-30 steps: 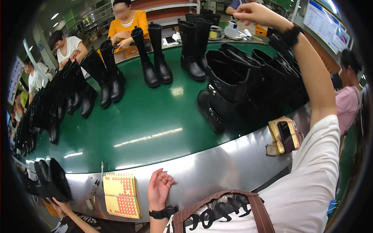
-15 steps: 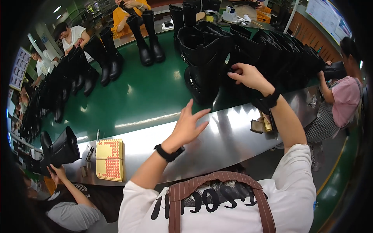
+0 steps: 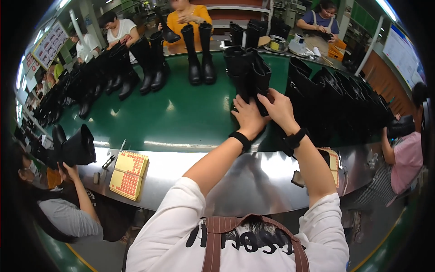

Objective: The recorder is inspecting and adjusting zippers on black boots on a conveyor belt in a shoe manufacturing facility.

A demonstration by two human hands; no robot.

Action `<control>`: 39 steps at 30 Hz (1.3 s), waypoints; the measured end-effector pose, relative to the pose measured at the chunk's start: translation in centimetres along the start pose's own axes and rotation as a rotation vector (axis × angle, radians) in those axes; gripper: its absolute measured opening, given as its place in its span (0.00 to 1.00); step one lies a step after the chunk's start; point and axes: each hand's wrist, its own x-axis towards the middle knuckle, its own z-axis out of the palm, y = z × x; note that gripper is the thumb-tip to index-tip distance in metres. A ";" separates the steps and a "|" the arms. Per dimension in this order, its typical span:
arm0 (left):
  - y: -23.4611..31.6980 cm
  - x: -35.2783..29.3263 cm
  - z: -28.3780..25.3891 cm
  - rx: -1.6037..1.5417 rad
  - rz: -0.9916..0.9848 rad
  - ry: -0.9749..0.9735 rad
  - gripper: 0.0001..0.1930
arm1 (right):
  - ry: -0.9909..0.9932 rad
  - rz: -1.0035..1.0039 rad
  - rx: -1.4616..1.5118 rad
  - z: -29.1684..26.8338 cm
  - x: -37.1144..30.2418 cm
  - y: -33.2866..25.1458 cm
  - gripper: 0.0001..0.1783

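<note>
Before me, a pair of tall black boots (image 3: pixel 237 68) stands upright on the green tabletop (image 3: pixel 195 109), shafts side by side. My left hand (image 3: pixel 249 117) is closed around the lower part of the left boot, its fingertips partly hidden. Against the back of the right boot (image 3: pixel 260 75) my right hand (image 3: pixel 278 109) grips with the thumb forward and the fingers mostly out of sight. The feet of both boots are largely covered by my hands.
Several black boots (image 3: pixel 321 90) crowd the right, and others (image 3: pixel 122 72) line the left. A boot pair (image 3: pixel 200 59) stands at the far side. Yellow card stacks (image 3: pixel 128 176) lie on the metal edge (image 3: pixel 199 170). Co-workers sit left (image 3: pixel 72 213) and right (image 3: pixel 403 149).
My left hand has moved up and right onto a boot; my right hand has come inward and gripped the other. The boots now stand farther from me, and the view has shifted.
</note>
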 end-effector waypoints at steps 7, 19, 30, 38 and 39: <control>-5.7 4.0 0.4 -0.346 -0.074 0.418 0.24 | -0.140 -0.374 -0.067 -1.9 -5.1 -3.3 0.18; -23.9 7.0 -17.4 0.012 0.199 0.788 0.24 | 0.318 -0.350 -0.462 -13.2 -7.3 -1.4 0.18; -32.5 2.7 -17.2 0.080 -0.152 0.488 0.37 | 0.203 -0.154 -0.531 -15.5 -1.0 0.9 0.35; -28.0 -1.2 -20.1 0.216 -0.437 -0.027 0.35 | -0.262 0.167 -0.910 -16.9 3.1 3.1 0.54; -26.5 -2.5 -20.3 0.284 -0.373 -0.039 0.33 | -0.221 0.108 -0.846 -16.9 3.5 3.4 0.49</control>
